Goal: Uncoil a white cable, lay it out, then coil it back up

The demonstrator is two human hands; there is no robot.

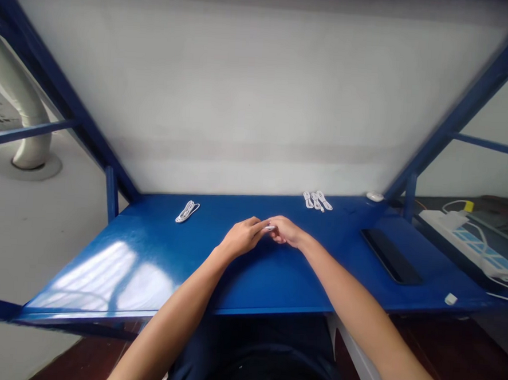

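While left hand (pixel 242 238), right hand (pixel 288 232) pinch item (pixel 269 228)

Small white item (pixel 269 228), pinched (mostly hidden)

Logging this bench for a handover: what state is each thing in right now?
left hand, pinching the small white piece.
right hand, pinching the same piece.
small white piece, held between both hands' fingertips.
single cable, coiled, untouched, at the left.
cable bundles, coiled, side by side at the back.
black device, lying flat, screen dark.
power strip, a white plug in it.
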